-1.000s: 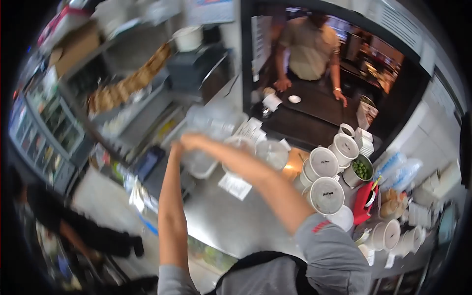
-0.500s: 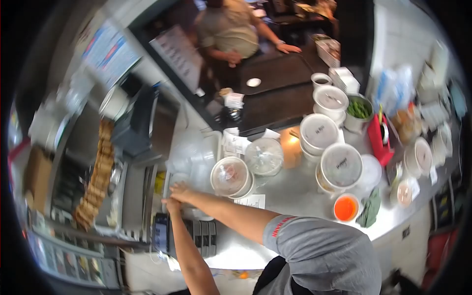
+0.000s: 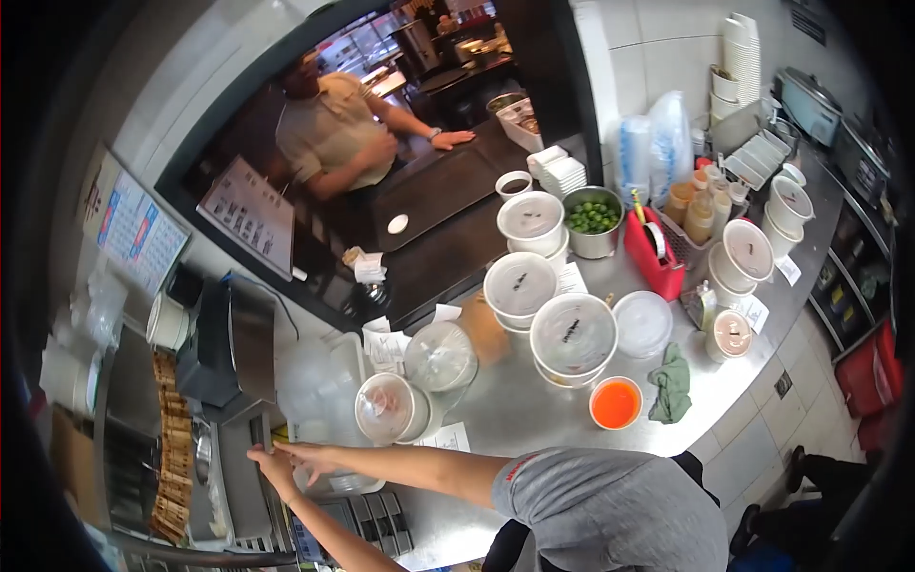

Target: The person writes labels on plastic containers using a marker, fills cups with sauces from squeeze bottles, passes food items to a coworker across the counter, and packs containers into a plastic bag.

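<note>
Both my arms reach to the left side of the steel counter. My left hand (image 3: pixel 275 471) is at the counter's left edge, its fingers drawn together; whether anything is between them is hidden. Close beside it, my right hand (image 3: pixel 313 459) has its fingers stretched out and apart, with nothing visible in it. Behind them a tray (image 3: pixel 358 357) holds clear plastic items (image 3: pixel 310 386), too blurred to name. A round white tub (image 3: pixel 384 408) with a clear lid stands to the right of my hands. A dark ridged rack (image 3: pixel 379 522) lies below my right forearm.
Several lidded tubs (image 3: pixel 573 334) stand mid-counter, near an orange-filled cup (image 3: pixel 615 402) and a green cloth (image 3: pixel 670 384). A pot of chopped greens (image 3: pixel 593 217) and red tape dispenser (image 3: pixel 655 257) sit behind. Beyond the pass-through window stands a person (image 3: pixel 334 133). Wooden clips (image 3: pixel 172 448) hang at left.
The camera view has swung, so the counter appears farther left and lower. My hands stay close together by the tray. The person beyond the window has raised one hand toward the chest.
</note>
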A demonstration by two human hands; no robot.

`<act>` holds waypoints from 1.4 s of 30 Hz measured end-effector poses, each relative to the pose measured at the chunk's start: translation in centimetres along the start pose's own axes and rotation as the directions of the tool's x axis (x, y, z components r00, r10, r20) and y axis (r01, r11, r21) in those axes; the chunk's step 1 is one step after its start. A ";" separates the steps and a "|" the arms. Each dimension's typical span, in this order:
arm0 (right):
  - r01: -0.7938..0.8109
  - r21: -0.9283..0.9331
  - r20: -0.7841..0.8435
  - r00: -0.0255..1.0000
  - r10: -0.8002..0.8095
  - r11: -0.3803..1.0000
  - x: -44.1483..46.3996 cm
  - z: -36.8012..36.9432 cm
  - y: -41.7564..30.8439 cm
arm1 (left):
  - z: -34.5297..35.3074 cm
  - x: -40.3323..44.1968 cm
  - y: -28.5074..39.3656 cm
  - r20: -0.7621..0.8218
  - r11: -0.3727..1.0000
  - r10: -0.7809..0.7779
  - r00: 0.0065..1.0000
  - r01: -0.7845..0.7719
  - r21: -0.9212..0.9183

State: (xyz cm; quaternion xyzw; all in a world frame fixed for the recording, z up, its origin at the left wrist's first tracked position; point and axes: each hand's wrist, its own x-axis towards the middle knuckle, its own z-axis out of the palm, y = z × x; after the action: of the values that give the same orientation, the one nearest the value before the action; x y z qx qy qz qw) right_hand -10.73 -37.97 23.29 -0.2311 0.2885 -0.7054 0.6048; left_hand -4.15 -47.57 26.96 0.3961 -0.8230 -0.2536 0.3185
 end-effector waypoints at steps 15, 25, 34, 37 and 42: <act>0.315 -0.270 -0.061 0.937 -0.343 0.910 -6.9 1.4 -5.3 | -1.8 -10.7 7.5 -0.131 0.902 0.414 0.901 -0.425 -0.078; 0.469 -0.498 0.033 0.850 -0.525 0.729 -11.3 4.4 -9.3 | -3.6 -12.2 11.2 -0.266 0.835 0.431 0.863 -0.492 -0.245; 0.458 -0.535 0.040 0.853 -0.520 0.710 -14.7 3.7 -9.7 | -4.9 -15.3 14.1 -0.100 0.829 0.486 0.868 -0.494 -0.261; 0.599 -0.707 0.174 0.663 -0.729 0.376 -15.2 3.3 -9.7 | -4.6 -15.2 13.5 0.034 0.802 0.438 0.898 -0.373 -0.467; 0.717 -0.688 0.359 0.471 -0.806 0.112 -16.0 3.4 -13.1 | -5.7 -14.6 17.0 -0.031 0.700 0.618 0.786 -0.568 -0.433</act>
State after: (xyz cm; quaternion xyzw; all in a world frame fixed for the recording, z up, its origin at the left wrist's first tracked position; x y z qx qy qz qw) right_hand -15.25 -21.31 35.14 -0.5406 0.4290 -0.7233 -0.0248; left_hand -1.30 -27.17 37.39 0.0163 -0.8490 -0.3306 0.4119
